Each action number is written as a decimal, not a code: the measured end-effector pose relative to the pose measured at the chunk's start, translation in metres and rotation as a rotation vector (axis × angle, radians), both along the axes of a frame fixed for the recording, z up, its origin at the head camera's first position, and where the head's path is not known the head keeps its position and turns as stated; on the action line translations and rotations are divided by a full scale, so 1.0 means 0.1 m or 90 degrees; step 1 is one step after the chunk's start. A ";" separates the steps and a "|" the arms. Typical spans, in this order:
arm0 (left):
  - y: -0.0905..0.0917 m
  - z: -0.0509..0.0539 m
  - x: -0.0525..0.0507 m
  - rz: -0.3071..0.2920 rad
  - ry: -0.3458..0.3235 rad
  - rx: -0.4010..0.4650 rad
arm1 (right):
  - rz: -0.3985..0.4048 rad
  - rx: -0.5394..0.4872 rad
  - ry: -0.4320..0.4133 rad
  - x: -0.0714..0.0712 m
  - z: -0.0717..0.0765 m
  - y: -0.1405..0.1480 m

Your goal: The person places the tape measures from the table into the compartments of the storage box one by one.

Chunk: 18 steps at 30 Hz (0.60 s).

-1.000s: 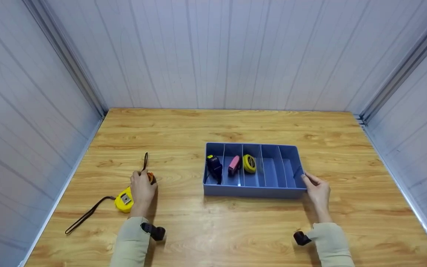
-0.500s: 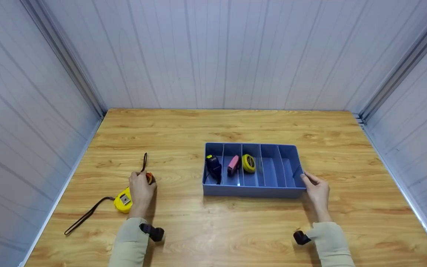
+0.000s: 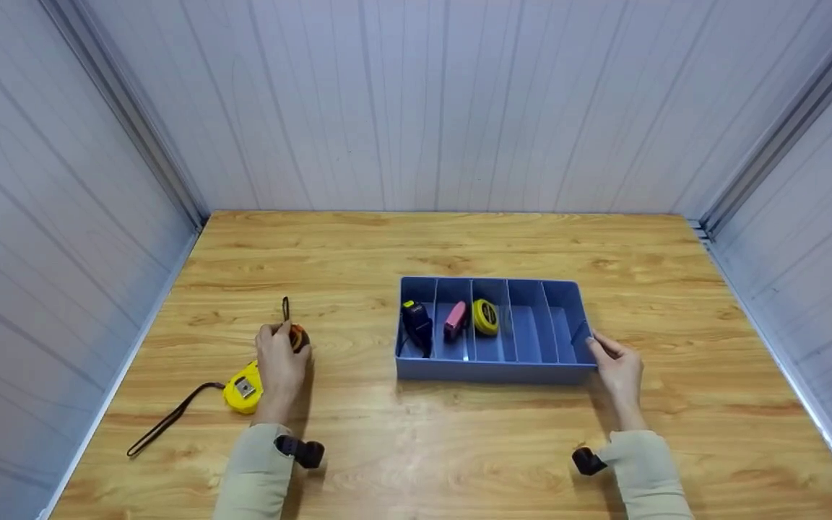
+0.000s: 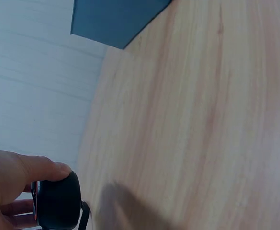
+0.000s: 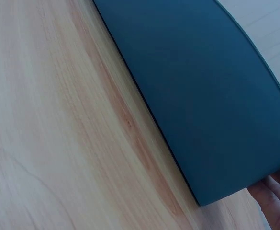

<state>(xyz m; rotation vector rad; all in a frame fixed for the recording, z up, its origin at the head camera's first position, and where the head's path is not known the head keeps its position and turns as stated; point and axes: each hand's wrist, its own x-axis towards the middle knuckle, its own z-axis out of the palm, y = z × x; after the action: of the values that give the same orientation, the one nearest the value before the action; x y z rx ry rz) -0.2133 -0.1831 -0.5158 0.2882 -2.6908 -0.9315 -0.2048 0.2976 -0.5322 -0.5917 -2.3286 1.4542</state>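
At the left of the table, my left hand (image 3: 280,365) grips a black and orange tape measure (image 3: 298,336) with a dark wrist strap. In the left wrist view, the thumb lies on the tape measure's black side (image 4: 59,203) and other fingers show behind it. Beside that hand lies a yellow tape measure (image 3: 243,388), partly covered, its black strap trailing left. My right hand (image 3: 620,372) pinches the right wall of a blue divided box (image 3: 495,372). Inside the box, from the left, are a black and yellow tape measure (image 3: 417,323), a pink item (image 3: 455,321) and a yellow tape measure (image 3: 485,318), each in its own compartment.
The two rightmost compartments of the box (image 3: 531,336) hold nothing visible. Pale panels (image 3: 416,108) wall in the wooden table (image 3: 416,440) at the back and both sides. Table surface lies between the left hand and the box.
The left hand and the black and orange tape measure have shifted slightly forward and right. The right hand keeps its hold on the box, which stays in place.
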 end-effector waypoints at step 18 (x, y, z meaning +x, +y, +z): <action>0.26 0.21 0.06 -0.029 0.068 0.019 | -0.008 0.011 0.007 0.00 -0.01 0.00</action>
<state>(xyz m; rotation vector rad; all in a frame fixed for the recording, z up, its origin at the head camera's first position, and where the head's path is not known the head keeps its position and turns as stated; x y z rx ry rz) -0.2068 -0.1571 -0.4949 0.1774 -2.5981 -0.9719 -0.2045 0.2975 -0.5331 -0.5896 -2.3225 1.4270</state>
